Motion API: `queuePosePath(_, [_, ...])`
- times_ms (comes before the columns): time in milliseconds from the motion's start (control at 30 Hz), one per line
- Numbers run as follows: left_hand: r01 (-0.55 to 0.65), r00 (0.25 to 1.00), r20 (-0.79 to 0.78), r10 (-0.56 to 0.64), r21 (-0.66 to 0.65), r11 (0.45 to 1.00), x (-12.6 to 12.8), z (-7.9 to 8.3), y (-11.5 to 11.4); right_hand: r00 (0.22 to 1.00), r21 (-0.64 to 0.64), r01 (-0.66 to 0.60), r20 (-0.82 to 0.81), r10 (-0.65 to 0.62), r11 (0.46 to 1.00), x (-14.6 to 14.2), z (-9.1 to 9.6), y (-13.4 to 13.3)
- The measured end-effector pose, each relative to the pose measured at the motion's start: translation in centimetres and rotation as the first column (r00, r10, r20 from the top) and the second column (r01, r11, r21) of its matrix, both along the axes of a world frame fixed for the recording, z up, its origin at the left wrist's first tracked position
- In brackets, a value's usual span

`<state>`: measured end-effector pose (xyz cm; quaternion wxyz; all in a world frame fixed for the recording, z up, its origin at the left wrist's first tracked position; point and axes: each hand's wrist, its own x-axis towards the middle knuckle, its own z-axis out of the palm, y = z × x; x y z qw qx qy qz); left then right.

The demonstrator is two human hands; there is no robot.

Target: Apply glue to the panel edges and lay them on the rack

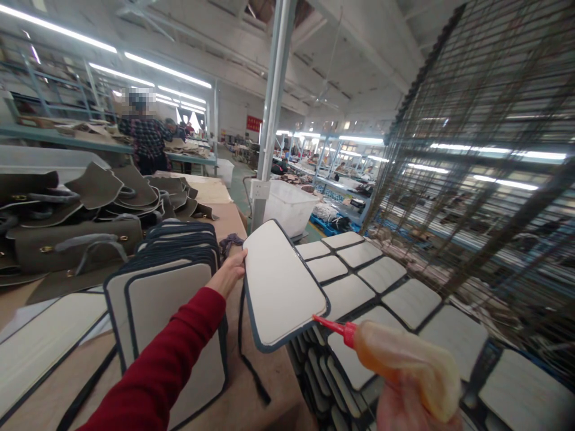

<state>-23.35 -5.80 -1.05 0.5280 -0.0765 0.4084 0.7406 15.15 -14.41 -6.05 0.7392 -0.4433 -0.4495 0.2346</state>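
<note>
White panel, edge pinched in left fingers, right fingers curled around squeeze bottle, nozzle at panel's corner

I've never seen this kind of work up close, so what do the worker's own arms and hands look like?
The left sleeve is long, plain and deep red, ending near the wrist. The left hand wears no glove. The right hand, partly cut off, shows no glove either; its sleeve is out of view.
</note>
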Motion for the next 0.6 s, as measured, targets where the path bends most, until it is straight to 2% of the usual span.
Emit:
queuePosePath(133, [0.002, 1.0, 0.01, -0.002, -0.004, 1.0, 0.0, 0.3, -0.1, 0.979, 0.077, 0.203, 0.001, -0.204, 0.976, -3.0, -0.4, -0.8])
queuePosePath(200, [0.002, 1.0, 0.011, -0.002, -0.008, 1.0, 0.0, 0.4, -0.1, 0.97, 0.083, 0.242, 0.006, -0.243, 0.967, -4.2, -0.4, -1.1])
queuePosePath(300, [0.0, 1.0, 0.009, 0.0, -0.011, 1.0, 0.0, 0.5, 0.0, 0.971, 0.063, 0.238, -0.011, -0.237, 0.969, -5.1, 0.1, -1.3])
queuePosePath(400, [-0.006, 1.0, 0.0, 0.006, -0.01, 1.0, -0.1, 0.3, 0.1, 0.976, 0.099, 0.219, -0.028, -0.218, 0.971, -5.4, 0.5, -1.3])
queuePosePath(533, [-0.024, 0.999, -0.026, 0.024, -0.003, 1.0, -0.3, 0.2, 0.2, 0.989, 0.182, 0.145, 0.004, -0.149, 0.973, -5.8, 0.3, -1.4])
queuePosePath(600, [-0.045, 0.997, -0.055, 0.046, 0.019, 0.999, -0.3, 0.1, 0.3, 0.997, 0.143, 0.073, -0.031, -0.069, 0.987, -6.0, 0.0, -1.6])
